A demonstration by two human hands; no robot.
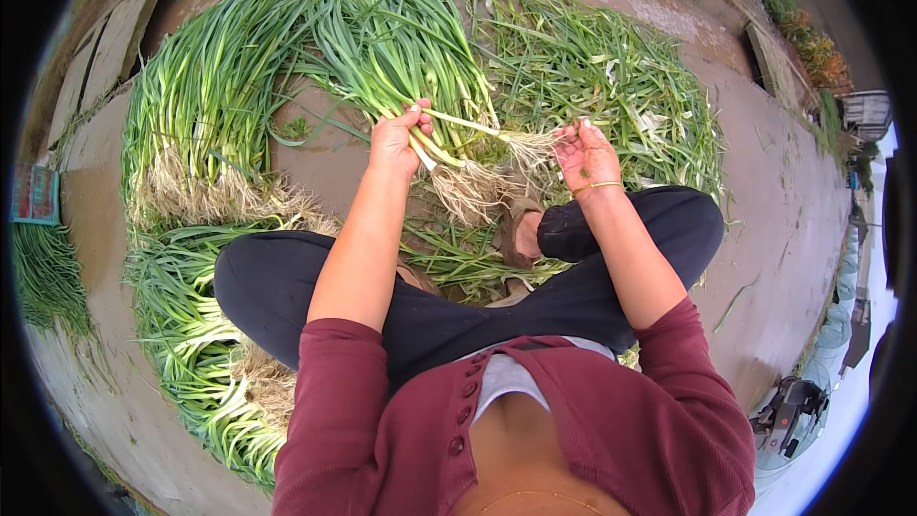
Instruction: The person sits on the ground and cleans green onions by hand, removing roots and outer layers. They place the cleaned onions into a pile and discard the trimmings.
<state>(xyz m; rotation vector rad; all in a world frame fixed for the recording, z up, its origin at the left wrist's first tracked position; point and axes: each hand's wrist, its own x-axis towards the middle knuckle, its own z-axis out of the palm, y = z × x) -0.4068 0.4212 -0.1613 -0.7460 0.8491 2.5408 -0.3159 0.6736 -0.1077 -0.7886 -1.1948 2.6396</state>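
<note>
My left hand [402, 130] is closed around the pale stems of several green onions [438, 155], whose green leaves run up and to the left and whose stringy roots hang to the right. One stalk [466, 122] points separately towards my right hand [586, 156]. The fingers of that hand are curled at the tips of its roots [531, 146]; whether they pinch them I cannot tell. Just beyond my left hand lies a pile of green onions [401, 36]. Bits of green stick to my right palm.
Bundled green onions [208, 100] lie at the left with roots towards me, and more [208, 373] lie beside my knee. Loose trimmed leaves [602, 64] cover the wet ground at the upper right. A teal crate [36, 193] stands far left. My sandalled foot [526, 233] is below the roots.
</note>
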